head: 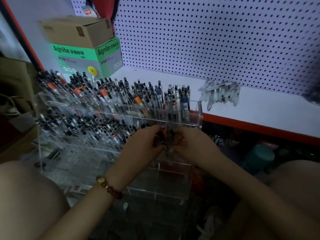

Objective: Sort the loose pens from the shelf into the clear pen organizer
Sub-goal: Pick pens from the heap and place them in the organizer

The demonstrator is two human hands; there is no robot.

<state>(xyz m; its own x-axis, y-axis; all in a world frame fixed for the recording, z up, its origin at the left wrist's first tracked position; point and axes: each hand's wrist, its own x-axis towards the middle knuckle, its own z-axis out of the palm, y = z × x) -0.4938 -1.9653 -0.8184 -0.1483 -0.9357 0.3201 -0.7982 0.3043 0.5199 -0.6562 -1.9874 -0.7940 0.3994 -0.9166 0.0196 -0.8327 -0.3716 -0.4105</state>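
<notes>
Left hand (143,143) and right hand (193,144) curl their fingers round a blurred dark bundle of pens (164,135) at the clear acrylic tiered pen organizer (198,110), lower tier, well apart from loose clear-barrelled pens (220,94) on the white red-edged shelf (268,115), open rightward under the white pegboard (207,35).

White pegboard wall (207,40) w/ reg. grid of dark dots. White shelf board (268,115), orange-red front edge. Green-and-grey carton (83,58) w/ yellow round sticker (92,71); plain brown cardboard box (78,30). Clear acrylic pen organizer (199,110); stored pens (121,96) blk, orange, blue. Loose clear-bodied pens (220,94). Dark pen bundle (164,137), blurred. Red-brown bead bracelet (109,187), one yellow bead.
</notes>
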